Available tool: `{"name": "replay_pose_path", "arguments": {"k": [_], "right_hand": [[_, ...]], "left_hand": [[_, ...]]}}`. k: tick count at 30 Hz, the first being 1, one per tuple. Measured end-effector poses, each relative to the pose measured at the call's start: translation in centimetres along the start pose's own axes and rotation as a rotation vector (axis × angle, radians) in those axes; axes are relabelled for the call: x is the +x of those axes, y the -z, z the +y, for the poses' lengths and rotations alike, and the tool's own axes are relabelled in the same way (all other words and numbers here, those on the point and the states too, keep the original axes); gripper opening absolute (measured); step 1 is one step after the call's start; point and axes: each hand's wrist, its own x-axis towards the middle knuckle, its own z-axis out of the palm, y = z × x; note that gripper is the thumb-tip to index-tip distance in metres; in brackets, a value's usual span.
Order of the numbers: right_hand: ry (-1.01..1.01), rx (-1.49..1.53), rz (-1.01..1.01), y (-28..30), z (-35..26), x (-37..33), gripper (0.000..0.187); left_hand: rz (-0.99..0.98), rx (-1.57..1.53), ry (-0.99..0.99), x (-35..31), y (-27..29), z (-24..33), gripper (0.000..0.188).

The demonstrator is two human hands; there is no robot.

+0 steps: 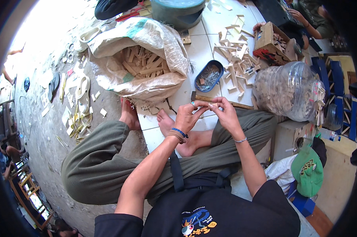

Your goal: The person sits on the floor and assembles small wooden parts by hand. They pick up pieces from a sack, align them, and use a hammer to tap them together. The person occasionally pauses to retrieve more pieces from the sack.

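In front of my crossed legs, my left hand (186, 116) and my right hand (227, 114) meet with fingertips pinched together. Something small and pale may be between them, but it is too small to make out. Just beyond my fingers lies a hammer (241, 105), its head to the left and its wooden handle running right, partly hidden by my hands. A blue oval tub (215, 83) of nails sits behind the hammer. Beyond it, thin wooden strips, several joined at angles, lie piled (237, 51) on the white tiles.
A white woven sack (162, 85) of wood offcuts stands at the far left. To the right are a clear plastic jar (283, 91) of wooden pieces, a cardboard box (264, 39) and a green cap (307, 173). Another person's hand (299, 16) shows at the far right. Sandals and scraps litter the floor.
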Motion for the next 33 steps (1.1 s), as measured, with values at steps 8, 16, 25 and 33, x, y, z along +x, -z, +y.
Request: {"name": "replay_pose_path", "arguments": {"k": [8,16,25,33], "right_hand": [[-0.048,0.045,-0.036,0.1,-0.2,0.2,0.040],[-0.095,0.116,-0.062,0.4,-1.0,-0.1,0.040],[-0.125,0.176,-0.058,0.2,-1.0,-0.1,0.040],[-0.150,0.158,-0.008,2.1,0.2,1.0,0.029]], "left_hand": [[0.078,-0.020,0.049,-0.5,-0.9,-0.4,0.015],[0.123,0.051,0.029,-0.9,-1.3,-0.1,0.015],[0.133,0.108,0.077,-1.0,-1.6,0.3,0.017],[0.146,0.095,0.055,-1.1,-1.6,0.1,0.016]]}}
